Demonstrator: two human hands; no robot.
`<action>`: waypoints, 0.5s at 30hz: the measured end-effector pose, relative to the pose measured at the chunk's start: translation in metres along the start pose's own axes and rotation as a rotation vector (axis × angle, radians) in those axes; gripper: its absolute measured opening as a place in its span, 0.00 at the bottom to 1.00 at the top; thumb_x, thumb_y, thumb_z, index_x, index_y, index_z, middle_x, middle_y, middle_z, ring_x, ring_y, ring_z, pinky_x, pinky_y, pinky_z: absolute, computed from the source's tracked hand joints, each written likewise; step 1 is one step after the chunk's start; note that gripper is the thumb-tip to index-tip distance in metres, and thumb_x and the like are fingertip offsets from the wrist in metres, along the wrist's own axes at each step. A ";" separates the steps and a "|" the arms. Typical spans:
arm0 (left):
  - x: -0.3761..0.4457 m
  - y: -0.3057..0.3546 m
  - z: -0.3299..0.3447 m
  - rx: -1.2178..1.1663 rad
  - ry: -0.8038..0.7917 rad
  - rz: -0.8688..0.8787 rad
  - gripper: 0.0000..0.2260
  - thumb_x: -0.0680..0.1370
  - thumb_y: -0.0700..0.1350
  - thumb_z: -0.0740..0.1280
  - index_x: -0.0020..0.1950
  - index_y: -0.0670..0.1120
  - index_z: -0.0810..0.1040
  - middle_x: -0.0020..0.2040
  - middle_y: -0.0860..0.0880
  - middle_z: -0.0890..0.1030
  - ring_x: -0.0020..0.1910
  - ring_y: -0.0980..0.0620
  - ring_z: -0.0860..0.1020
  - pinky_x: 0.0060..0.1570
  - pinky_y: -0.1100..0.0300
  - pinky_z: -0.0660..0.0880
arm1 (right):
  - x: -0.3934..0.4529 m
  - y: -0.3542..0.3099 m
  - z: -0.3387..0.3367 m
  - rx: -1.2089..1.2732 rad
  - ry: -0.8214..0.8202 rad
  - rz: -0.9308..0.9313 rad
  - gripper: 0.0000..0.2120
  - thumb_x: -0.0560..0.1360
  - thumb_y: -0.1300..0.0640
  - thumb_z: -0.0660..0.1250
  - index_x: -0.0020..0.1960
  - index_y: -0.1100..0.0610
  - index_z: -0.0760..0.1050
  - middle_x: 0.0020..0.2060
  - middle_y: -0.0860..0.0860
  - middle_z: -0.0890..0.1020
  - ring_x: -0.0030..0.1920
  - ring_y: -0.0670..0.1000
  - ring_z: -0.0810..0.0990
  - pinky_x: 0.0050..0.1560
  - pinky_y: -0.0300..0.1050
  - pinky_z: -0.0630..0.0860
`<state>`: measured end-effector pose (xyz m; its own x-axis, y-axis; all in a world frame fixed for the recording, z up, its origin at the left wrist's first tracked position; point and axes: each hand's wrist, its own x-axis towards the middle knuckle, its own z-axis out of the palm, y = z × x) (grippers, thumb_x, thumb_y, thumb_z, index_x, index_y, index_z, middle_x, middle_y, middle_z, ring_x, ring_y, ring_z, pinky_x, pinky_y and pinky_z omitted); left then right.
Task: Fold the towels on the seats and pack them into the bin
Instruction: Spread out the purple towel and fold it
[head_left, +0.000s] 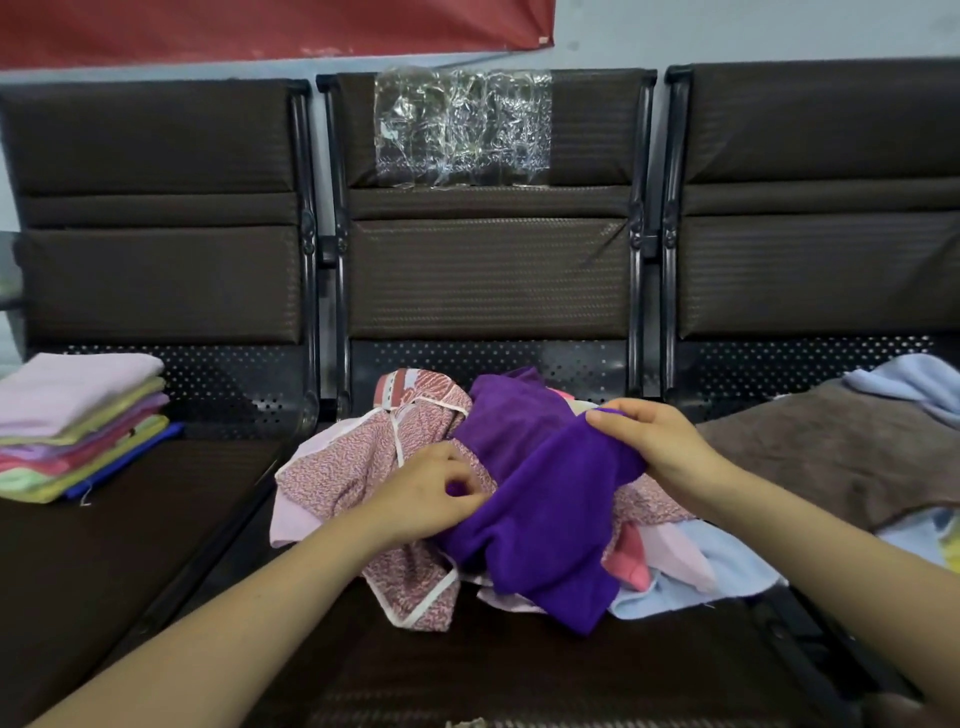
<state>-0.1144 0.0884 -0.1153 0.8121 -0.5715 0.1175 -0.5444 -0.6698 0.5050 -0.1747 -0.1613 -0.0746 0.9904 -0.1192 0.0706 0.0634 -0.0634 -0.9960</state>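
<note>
Head view: three dark seats (488, 280) are standing in a row, purple towel (540, 499) lying atop the middle seat's loose towel heap (363, 457); right hand (654, 447) fingers are curling round its upper edge, left hand (431, 493) fingers pinching its left edge.

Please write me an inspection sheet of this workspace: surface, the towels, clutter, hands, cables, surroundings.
Surface: three dark seats in a row; the middle seat carries the loose pile.
Job's things: purple towel on top of the pile, over a pink patterned cloth; folded stack on the left seat; brown towel on the right seat. No bin in view.
Clutter: clear plastic sheet on the middle backrest.
Hands: left hand pinches the purple towel; right hand grips its upper edge.
Cables: nothing seen.
Surroundings: pale wall, red banner at top.
</note>
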 end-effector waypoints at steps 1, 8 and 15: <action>0.002 -0.001 0.002 -0.006 0.038 0.035 0.06 0.74 0.53 0.69 0.44 0.51 0.79 0.53 0.52 0.75 0.55 0.56 0.72 0.59 0.62 0.67 | -0.001 -0.003 0.000 -0.011 -0.001 -0.037 0.07 0.76 0.63 0.67 0.39 0.58 0.79 0.28 0.47 0.80 0.29 0.41 0.76 0.31 0.31 0.71; 0.009 -0.020 -0.007 0.028 -0.022 -0.143 0.10 0.75 0.52 0.70 0.54 0.52 0.78 0.45 0.53 0.78 0.48 0.54 0.77 0.50 0.62 0.71 | 0.000 0.002 -0.021 -0.388 -0.079 -0.164 0.06 0.76 0.62 0.68 0.41 0.60 0.79 0.35 0.55 0.80 0.36 0.48 0.76 0.37 0.41 0.74; -0.006 -0.035 -0.040 -0.305 0.013 -0.116 0.09 0.76 0.44 0.70 0.36 0.49 0.81 0.35 0.55 0.78 0.36 0.63 0.73 0.43 0.63 0.69 | 0.004 0.007 -0.025 -0.440 -0.155 -0.184 0.06 0.76 0.62 0.69 0.39 0.59 0.78 0.34 0.50 0.78 0.37 0.49 0.74 0.41 0.43 0.71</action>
<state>-0.0918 0.1344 -0.1001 0.8687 -0.4923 0.0542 -0.3618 -0.5561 0.7482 -0.1732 -0.1868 -0.0797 0.9764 0.0798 0.2008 0.2141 -0.4852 -0.8478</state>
